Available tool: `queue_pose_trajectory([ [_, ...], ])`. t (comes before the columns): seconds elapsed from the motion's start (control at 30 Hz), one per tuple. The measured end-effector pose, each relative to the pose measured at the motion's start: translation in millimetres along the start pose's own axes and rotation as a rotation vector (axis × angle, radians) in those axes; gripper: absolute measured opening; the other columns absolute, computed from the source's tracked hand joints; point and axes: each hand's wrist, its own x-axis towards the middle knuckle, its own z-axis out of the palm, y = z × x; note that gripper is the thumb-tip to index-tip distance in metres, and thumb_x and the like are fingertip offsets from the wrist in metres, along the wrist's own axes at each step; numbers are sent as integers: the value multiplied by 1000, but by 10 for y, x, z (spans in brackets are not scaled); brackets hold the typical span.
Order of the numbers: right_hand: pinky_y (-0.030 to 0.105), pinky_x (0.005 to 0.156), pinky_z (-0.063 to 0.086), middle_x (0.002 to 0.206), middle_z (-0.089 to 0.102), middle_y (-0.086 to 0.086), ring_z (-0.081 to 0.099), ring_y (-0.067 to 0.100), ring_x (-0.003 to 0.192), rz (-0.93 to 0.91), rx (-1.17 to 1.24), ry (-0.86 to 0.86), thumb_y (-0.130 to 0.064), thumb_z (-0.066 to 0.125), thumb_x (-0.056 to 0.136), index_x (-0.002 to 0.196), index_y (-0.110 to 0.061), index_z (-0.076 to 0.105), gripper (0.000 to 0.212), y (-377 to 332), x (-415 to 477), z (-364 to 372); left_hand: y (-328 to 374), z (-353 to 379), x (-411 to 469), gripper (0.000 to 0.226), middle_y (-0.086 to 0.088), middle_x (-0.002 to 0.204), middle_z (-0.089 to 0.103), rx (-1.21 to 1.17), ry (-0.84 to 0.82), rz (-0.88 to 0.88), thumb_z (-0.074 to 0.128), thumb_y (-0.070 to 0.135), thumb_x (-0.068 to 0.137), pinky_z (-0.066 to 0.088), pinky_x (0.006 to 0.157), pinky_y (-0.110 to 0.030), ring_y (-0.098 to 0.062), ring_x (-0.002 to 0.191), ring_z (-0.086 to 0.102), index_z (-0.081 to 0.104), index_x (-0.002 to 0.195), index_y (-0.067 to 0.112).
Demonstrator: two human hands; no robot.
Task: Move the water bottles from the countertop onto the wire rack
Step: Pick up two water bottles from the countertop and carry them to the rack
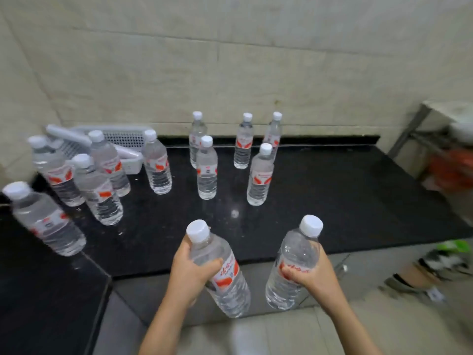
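- While you stand at the front edge of the black countertop (332, 201), your left hand (190, 271) is wrapped tight around the waist of a water bottle (220, 267), thumb across its front, and the bottle hangs in the air just past that front edge, leaning with its white cap toward the counter.
- Your right hand (313, 274) is closed around a second bottle (294, 262) at the red label, fingers curled over the front; this one too is lifted clear of the countertop, just off its front edge, cap tilted slightly right.
- Beyond your hands, ten more bottles stand upright on the countertop.
- One bottle (48, 219) stands alone at the countertop's near-left corner, where the surface turns toward you.
- Behind it, a cluster of three bottles (84, 180) stands close together on the countertop's left side, with a fourth (157, 165) just to their right.
- Toward the countertop's middle, two bottles (207, 170) and (259, 175) stand apart from each other, and three more (243, 142) line up near the back edge by the tiled wall (230, 60).
- At the countertop's back-left corner sits a white slotted basket (122, 139), behind the cluster.
- Off the countertop's right end you can see a blurred metal frame (419, 129); whether it is the wire rack you cannot tell.
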Motion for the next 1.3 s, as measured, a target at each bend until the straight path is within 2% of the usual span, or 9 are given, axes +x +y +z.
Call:
queue_pose_trajectory([
  [0.17,9,60,47,84,67,-1,64,-3,70,39,38,124,-9,76,46,91,-18,55,50,382,38,-1087,-217,1193,101,51,3,86,67,21,-124,-4,65,5,49,54,63,-16,-11,78,65,59,94,28],
  [0.33,10,61,49,81,67,-4,65,-1,71,105,54,275,11,77,58,88,-17,55,47,716,-48,-2054,-412,2311,112,46,6,80,67,60,-297,-54,63,6,49,52,60,-15,-2,70,66,59,90,27],
  [0.47,8,61,48,89,67,-5,65,-5,75,166,70,433,6,81,53,91,-20,55,53,887,-172,-2662,-509,3058,143,45,8,73,70,91,-439,-115,64,6,49,55,63,-21,-8,71,67,60,90,25],
  [0.57,15,67,50,95,67,-2,65,-2,79,203,80,517,9,79,56,96,-21,54,56,963,-193,-3045,-565,3588,214,47,9,72,71,108,-546,-137,64,5,49,56,64,-23,-7,70,68,60,91,25],
  [0.7,14,67,50,96,66,-1,65,0,81,222,71,624,-11,80,47,100,-19,52,60,996,-86,-3498,-624,4260,395,43,15,72,72,127,-676,-147,64,5,49,54,57,-17,-2,67,67,60,87,26],
  [0.9,9,64,48,92,64,-5,63,-7,75,227,33,762,-10,78,46,94,-22,51,56,1004,312,-4239,-632,5302,811,40,2,73,71,104,-772,-165,65,7,48,54,70,-32,-14,75,66,60,83,26],
  [1.0,6,62,47,90,63,-3,62,-9,74,241,-10,816,-2,82,49,93,-21,51,56,1015,528,-4613,-588,5831,1012,38,12,70,72,76,-820,-183,68,7,49,53,67,-29,-6,68,67,61,81,25],
  [1.13,5,62,45,93,62,-6,62,-9,79,270,-28,893,-3,83,50,95,-23,52,58,1085,703,-5000,-574,6460,1196,42,5,72,70,83,-901,-158,70,-12,64,52,64,-23,-7,71,66,60,82,25],
  [1.3,22,73,50,89,69,-7,65,0,84,339,-29,993,-4,84,54,96,-28,55,57,1239,647,-5361,-663,7064,1218,40,17,68,71,133,-1014,-117,69,-14,65,53,59,-13,2,66,66,60,85,20],
])
